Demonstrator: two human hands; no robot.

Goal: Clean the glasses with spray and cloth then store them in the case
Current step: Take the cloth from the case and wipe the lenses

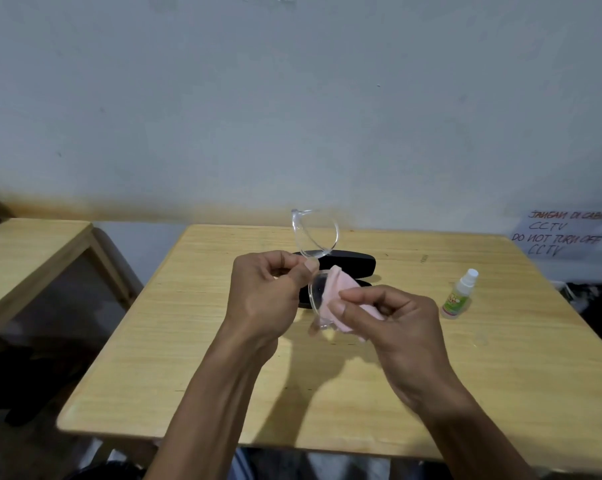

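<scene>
Above the table, the left hand pinches the clear glasses at the bridge; the right hand pinches a pink cloth against the near lens. The open black case lies behind, the spray bottle at right.

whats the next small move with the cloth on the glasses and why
Probably rub the pink cloth over the lower lens, then shift to the upper one. The right hand pinches the cloth around that lens, while the left hand holds the clear glasses at the bridge. The black case lies open behind and the spray bottle stands aside, so wiping seems unfinished.
</scene>
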